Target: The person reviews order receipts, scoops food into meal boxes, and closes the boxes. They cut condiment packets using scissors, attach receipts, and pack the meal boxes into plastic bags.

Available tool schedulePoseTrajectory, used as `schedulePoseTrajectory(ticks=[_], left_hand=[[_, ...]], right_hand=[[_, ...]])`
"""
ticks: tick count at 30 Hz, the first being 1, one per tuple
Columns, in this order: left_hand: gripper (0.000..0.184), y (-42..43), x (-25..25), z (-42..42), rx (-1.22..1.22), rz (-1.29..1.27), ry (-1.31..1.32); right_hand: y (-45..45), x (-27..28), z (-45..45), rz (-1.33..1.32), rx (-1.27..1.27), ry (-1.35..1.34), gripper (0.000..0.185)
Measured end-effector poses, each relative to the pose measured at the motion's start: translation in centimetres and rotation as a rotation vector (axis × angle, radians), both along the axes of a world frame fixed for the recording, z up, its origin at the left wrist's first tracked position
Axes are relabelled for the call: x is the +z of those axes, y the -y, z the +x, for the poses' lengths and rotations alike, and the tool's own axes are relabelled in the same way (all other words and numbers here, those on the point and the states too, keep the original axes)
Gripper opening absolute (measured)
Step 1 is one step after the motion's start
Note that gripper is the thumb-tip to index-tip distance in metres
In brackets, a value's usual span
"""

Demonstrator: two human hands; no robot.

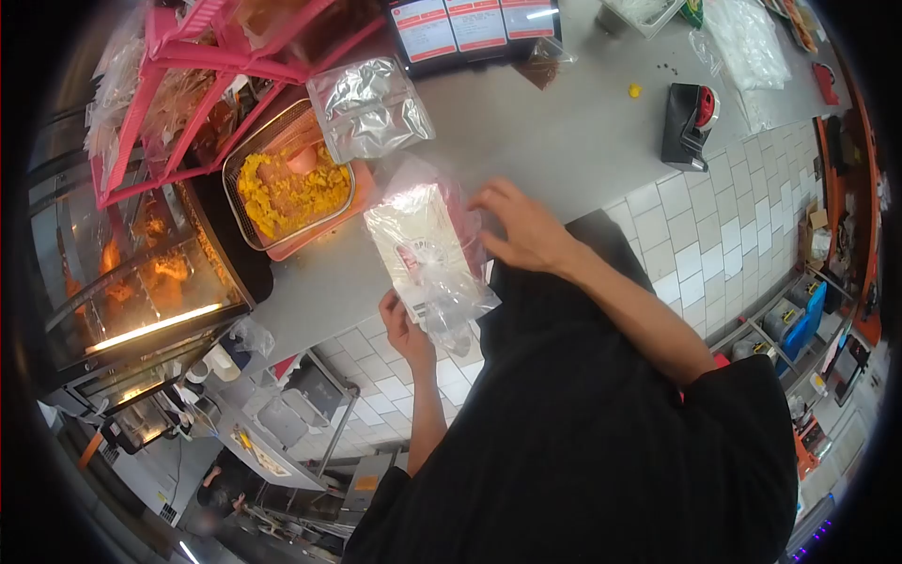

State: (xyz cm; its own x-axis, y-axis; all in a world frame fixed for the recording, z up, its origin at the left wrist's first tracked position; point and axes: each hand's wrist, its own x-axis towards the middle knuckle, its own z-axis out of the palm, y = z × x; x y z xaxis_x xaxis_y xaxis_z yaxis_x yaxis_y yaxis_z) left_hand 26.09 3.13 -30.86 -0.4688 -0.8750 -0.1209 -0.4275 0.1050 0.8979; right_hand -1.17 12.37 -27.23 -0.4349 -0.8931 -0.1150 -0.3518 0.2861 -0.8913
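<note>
A clear plastic bag (456, 296) with a white printed paper packet (406, 237) and something reddish inside lies over the counter's front edge. At the packet's lower left edge, my left hand (411, 340) has its fingers curled against the bag, partly hidden by it. My right hand (528, 228) is at the bag's right side, thumb and fingers apart, fingertips touching the loose plastic. Just beyond the packet lies a silver foil pouch (371, 108).
Left of the packet is a wire-rimmed tray of yellow food (282, 193), beside pink racks (188, 103) and a lit glass food case (150, 273). A screen (474, 33) stands behind; a black tape dispenser (684, 132) sits right. Another person (221, 487) is in the background.
</note>
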Motion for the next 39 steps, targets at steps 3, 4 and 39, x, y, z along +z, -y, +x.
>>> schedulePoseTrajectory(ticks=[3,4,39], left_hand=[[0.034,-0.4,1.3,0.4,-0.231,-0.189,0.240],[0.034,-0.7,0.7,0.8,-0.229,-0.190,0.238],[0.044,-27.3,-6.9,-5.4,-0.234,0.527,0.646]], right_hand=[[2.1,4.4,0.1,-0.380,0.338,0.037,0.049],[2.7,4.6,1.0,-0.381,0.340,0.035,0.049],[-62.3,7.5,-78.4,0.271,-1.238,-0.807,0.044]])
